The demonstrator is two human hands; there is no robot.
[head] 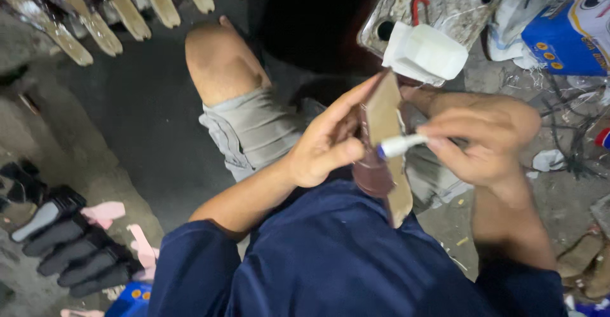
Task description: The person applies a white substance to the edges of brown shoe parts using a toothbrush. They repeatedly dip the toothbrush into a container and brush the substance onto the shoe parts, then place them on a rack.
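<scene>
The left hand wraps its fingers around a long brown shoe sole above the lap. The sole stands almost upright, tip pointing up. The right hand pinches a white marker, lying sideways, touching the sole

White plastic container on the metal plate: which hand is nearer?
Right. The right hand sits just below the white plastic container, holding a white marker; the left hand is farther down-left, gripping the sole piece.
</scene>
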